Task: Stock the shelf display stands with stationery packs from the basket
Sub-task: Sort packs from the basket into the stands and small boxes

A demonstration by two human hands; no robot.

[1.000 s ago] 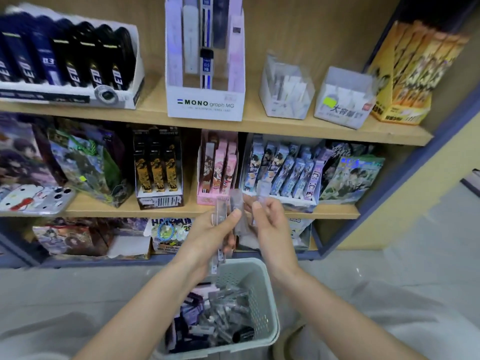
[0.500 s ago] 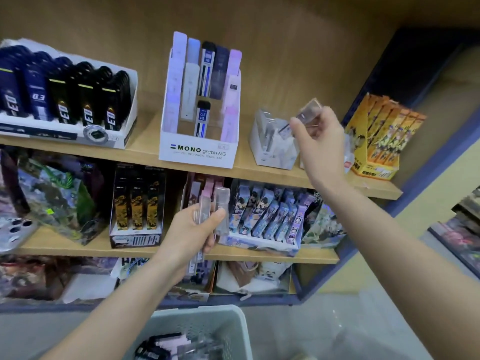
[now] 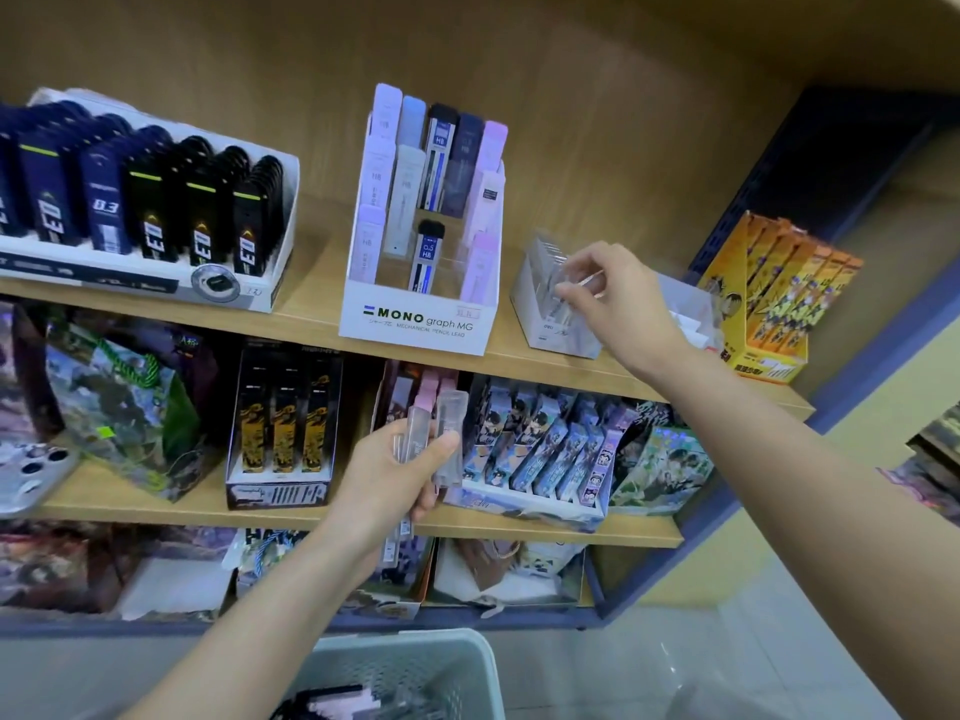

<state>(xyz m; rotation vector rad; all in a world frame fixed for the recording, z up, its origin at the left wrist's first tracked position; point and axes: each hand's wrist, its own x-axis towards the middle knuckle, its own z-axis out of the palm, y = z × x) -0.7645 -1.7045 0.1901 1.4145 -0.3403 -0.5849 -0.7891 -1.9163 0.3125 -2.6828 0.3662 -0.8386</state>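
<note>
As the right hand [image 3: 623, 304] reaches over the upper wooden shelf [image 3: 311, 309], its thumb and fingertips pinch one clear slim plastic pack [image 3: 584, 278] at the top of the small white card display stand [image 3: 540, 309]. This stand sits between the white MONO graph MG lead stand [image 3: 421, 314] and a second pale box [image 3: 691, 309] partly hidden by the wrist. Whether the pack's lower end has entered a row cannot be told; the hand covers it. The left hand [image 3: 387, 480] is closed round a sheaf of clear slim packs [image 3: 448, 418], thumb across their fronts, in front of the middle shelf [image 3: 156, 506]. The pale perforated plastic basket [image 3: 483, 662] stands below, with dark and pink packs showing inside.

Risks, as judged:
- The pinch is light and taken at one end of a smooth pack. It may twist or slip on release and land across the rows.
- The stand looks light and sits near the shelf's front edge. Downward or sideways pressure could tip it or push it askew.
- The sheaf is fanned and secured chiefly by the thumb. With attention on the upper shelf, a loosened grip could drop packs outside the basket.
</note>
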